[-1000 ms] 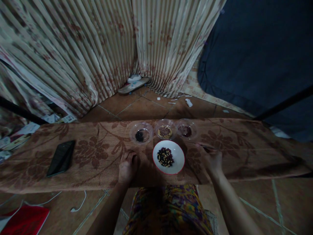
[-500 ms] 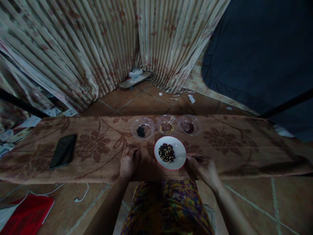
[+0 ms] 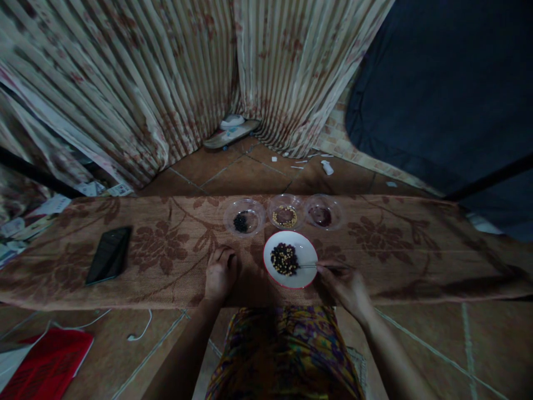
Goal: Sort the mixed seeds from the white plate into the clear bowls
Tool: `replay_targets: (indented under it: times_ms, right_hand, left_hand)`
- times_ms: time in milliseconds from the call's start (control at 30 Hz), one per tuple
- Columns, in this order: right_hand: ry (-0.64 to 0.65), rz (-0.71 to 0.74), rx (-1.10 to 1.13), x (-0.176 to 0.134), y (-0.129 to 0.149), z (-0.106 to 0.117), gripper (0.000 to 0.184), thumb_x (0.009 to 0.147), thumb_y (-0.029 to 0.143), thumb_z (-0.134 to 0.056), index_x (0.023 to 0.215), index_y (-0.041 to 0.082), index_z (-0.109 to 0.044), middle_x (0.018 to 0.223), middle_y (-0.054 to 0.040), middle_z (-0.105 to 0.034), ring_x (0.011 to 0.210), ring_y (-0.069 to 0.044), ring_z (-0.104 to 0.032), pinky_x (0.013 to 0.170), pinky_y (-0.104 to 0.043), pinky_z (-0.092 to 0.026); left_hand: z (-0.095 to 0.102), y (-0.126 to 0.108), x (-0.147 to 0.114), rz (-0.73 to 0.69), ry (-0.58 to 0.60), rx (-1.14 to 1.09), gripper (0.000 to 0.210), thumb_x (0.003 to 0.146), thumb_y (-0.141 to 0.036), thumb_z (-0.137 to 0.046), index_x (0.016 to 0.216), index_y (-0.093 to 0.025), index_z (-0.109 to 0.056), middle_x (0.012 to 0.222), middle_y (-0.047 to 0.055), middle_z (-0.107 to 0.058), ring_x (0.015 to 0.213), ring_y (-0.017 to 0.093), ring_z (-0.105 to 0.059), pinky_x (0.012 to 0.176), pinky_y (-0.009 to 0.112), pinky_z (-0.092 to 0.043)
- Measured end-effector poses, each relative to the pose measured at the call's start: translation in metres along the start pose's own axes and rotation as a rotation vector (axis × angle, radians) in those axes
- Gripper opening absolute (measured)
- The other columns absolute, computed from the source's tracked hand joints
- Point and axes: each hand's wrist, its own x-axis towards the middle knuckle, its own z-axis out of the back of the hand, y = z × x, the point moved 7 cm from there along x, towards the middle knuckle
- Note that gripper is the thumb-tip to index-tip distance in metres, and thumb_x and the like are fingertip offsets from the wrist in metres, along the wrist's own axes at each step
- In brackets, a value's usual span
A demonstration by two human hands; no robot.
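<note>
A white plate (image 3: 306, 244) with a red rim lies on the cloth-covered bench, holding a mixed heap of dark and yellow beans (image 3: 285, 259). My right hand (image 3: 347, 286) is closed around slim metal tweezers (image 3: 307, 265), whose tips reach over the plate to the heap's right edge. Left of the plate, my left hand (image 3: 220, 272) rests on the cloth with fingers curled and nothing visible in them. Behind the plate stand three clear bowls: one with black beans (image 3: 240, 221), one with yellow beans (image 3: 285, 216) and one with dark red beans (image 3: 320, 215).
A dark phone (image 3: 109, 255) lies on the patterned cloth (image 3: 166, 289) at the left. Beyond the bench are a skateboard (image 3: 233, 134), small white litter on the tiles and striped curtains (image 3: 200, 66). A red bag (image 3: 54, 361) and a white cable are on the floor at lower left.
The view has shifted very slightly. The tweezer tips stay at the edge of the heap, and both hands keep nearly the same places.
</note>
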Motion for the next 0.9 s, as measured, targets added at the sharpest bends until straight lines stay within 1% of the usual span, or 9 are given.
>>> replay_targets:
  times_ms: [133,333,500,600,667,733,900]
  right_hand:
    - [-0.005,0.007,-0.012,0.0,-0.002,0.0,0.035,0.082,0.054,-0.068,0.089,0.021,-0.077,0.094,-0.0081,-0.077,0.089,-0.025,-0.071,0.081,-0.035,-0.054]
    - [0.009,0.046,-0.027,-0.002,0.007,0.0,0.033,0.085,0.051,-0.066,0.09,0.021,-0.076,0.094,-0.0083,-0.077,0.089,-0.024,-0.07,0.081,-0.035,-0.054]
    - [-0.028,0.05,0.003,-0.003,0.008,0.004,0.033,0.083,0.052,-0.068,0.09,0.02,-0.076,0.095,-0.0096,-0.077,0.09,-0.026,-0.07,0.082,-0.038,-0.056]
    - [-0.065,0.046,0.065,-0.002,0.008,0.008,0.034,0.08,0.053,-0.072,0.087,0.02,-0.077,0.092,-0.0113,-0.077,0.088,-0.028,-0.071,0.078,-0.039,-0.057]
    - [-0.118,0.04,0.093,0.001,0.012,0.013,0.034,0.077,0.052,-0.074,0.086,0.019,-0.077,0.089,-0.0115,-0.078,0.084,-0.028,-0.072,0.074,-0.039,-0.058]
    - [-0.21,0.058,0.097,0.006,0.02,0.024,0.033,0.075,0.051,-0.075,0.083,0.019,-0.077,0.087,-0.0111,-0.078,0.082,-0.027,-0.072,0.073,-0.038,-0.059]
    - [-0.508,0.221,0.061,0.033,0.048,0.069,0.03,0.072,0.049,-0.076,0.07,0.019,-0.074,0.078,-0.0098,-0.076,0.077,-0.026,-0.072,0.073,-0.04,-0.059]
  left_hand:
    - [0.001,-0.001,0.0,0.0,0.01,-0.012,0.015,0.093,-0.025,-0.05,0.099,-0.021,-0.063,0.103,0.008,-0.066,0.099,0.023,-0.061,0.092,0.036,-0.05]
    - [0.0,0.0,0.001,0.0,0.015,0.0,0.016,0.093,-0.026,-0.05,0.099,-0.022,-0.064,0.103,0.007,-0.066,0.098,0.023,-0.06,0.093,0.037,-0.05]
    - [0.0,0.0,0.001,-0.006,0.017,-0.015,0.015,0.092,-0.026,-0.05,0.097,-0.022,-0.063,0.103,0.007,-0.066,0.098,0.023,-0.061,0.092,0.037,-0.05]
    - [0.0,0.0,0.001,-0.005,0.013,-0.022,0.015,0.093,-0.026,-0.05,0.098,-0.022,-0.063,0.103,0.007,-0.066,0.098,0.022,-0.061,0.092,0.037,-0.05]
    - [0.0,0.0,0.001,-0.007,0.013,-0.021,0.015,0.093,-0.026,-0.049,0.098,-0.022,-0.063,0.103,0.008,-0.066,0.098,0.023,-0.061,0.092,0.037,-0.05]
    - [0.0,0.001,0.001,-0.01,0.013,-0.014,0.015,0.093,-0.026,-0.049,0.098,-0.022,-0.063,0.102,0.008,-0.067,0.098,0.023,-0.062,0.092,0.037,-0.05]
    - [-0.002,0.003,0.0,-0.011,0.0,-0.01,0.015,0.093,-0.026,-0.049,0.099,-0.022,-0.062,0.101,0.007,-0.067,0.096,0.023,-0.062,0.089,0.036,-0.051]
